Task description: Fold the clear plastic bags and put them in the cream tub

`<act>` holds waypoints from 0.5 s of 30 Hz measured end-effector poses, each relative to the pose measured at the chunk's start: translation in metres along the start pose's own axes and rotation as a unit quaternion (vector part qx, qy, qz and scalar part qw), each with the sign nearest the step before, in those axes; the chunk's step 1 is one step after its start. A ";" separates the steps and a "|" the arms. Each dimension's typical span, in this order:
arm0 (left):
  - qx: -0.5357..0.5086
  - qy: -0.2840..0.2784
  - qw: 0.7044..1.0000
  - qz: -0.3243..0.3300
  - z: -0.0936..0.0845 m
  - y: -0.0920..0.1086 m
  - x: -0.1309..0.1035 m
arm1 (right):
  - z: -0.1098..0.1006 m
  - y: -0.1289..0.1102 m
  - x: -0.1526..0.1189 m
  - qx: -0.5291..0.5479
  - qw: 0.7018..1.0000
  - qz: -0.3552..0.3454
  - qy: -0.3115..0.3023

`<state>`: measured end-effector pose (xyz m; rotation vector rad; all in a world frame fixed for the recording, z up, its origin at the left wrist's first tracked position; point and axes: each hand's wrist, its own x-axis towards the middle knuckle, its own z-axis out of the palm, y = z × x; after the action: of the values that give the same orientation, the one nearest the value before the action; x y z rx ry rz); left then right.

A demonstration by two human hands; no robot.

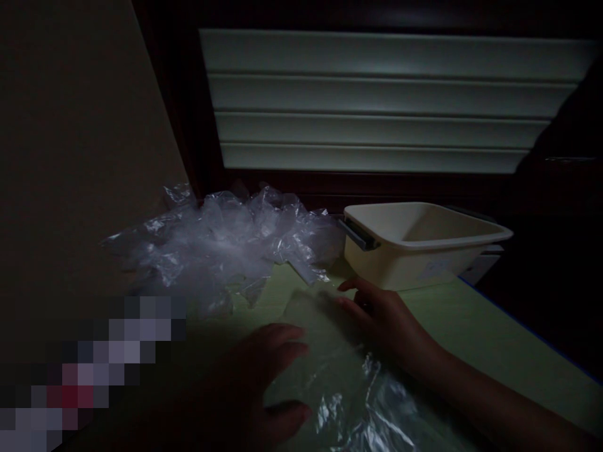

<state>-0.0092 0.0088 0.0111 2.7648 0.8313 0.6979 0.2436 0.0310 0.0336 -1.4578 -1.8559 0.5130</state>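
Note:
A clear plastic bag [346,408] lies spread on the green tabletop, its near part crinkled and shiny. To its left is my left hand [268,376], dark and partly in shadow. Its thumb and fingers are apart, pointing right, with nothing seen between them. My right hand [381,314] hovers over or rests at the bag's far right side; I cannot tell whether it touches the film. Its thumb and forefinger are slightly apart, and the other fingers are mostly hidden. Beyond my hands, a heap of crumpled clear plastic bags [235,235] covers the back left.
A cream plastic tub [400,267] with a dark grey handle stands at the back right of the green table [499,333]. Behind are pale slats [377,94] in a dark frame. A wall [85,138] rises at left. A blurred-out patch hides the lower left. The light is dim.

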 end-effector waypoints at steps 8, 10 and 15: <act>0.084 -0.011 0.996 -0.020 0.002 0.001 -0.003 | -0.015 -0.010 -0.006 -0.134 0.985 -0.100 0.032; 0.096 0.000 0.995 -0.020 0.002 0.002 -0.004 | -0.011 -0.024 -0.012 -0.136 0.979 -0.151 -0.022; 0.116 -0.003 0.993 -0.017 0.000 0.005 -0.005 | -0.002 -0.036 -0.032 -0.234 0.941 -0.188 -0.155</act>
<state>-0.0099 0.0018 0.0104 2.9458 1.0163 0.6218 0.2242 -0.0099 0.0506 -1.3033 -2.5698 0.1138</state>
